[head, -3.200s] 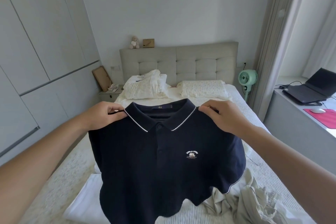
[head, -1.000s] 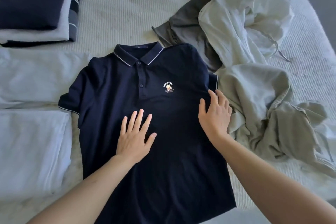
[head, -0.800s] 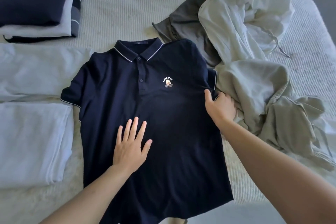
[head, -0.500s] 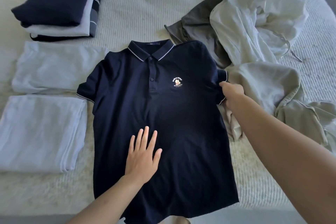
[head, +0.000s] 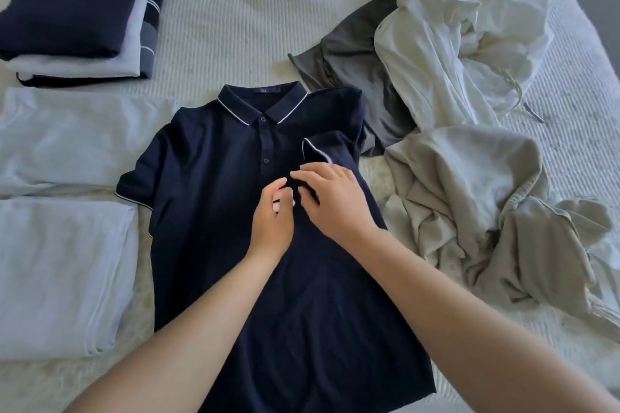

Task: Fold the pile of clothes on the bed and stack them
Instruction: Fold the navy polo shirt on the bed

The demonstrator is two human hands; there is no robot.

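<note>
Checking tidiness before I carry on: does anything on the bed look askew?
Only the unfolded heap on the right, crumpled, with grey shorts under it. The navy polo lies flat and the stack looks square.

I see the bed [head: 241,10] carrying a navy polo [head: 208,211] at centre, a folded stack [head: 77,10] upper left, pale folded pieces [head: 60,271] left, unfolded clothes [head: 469,178] right
</note>
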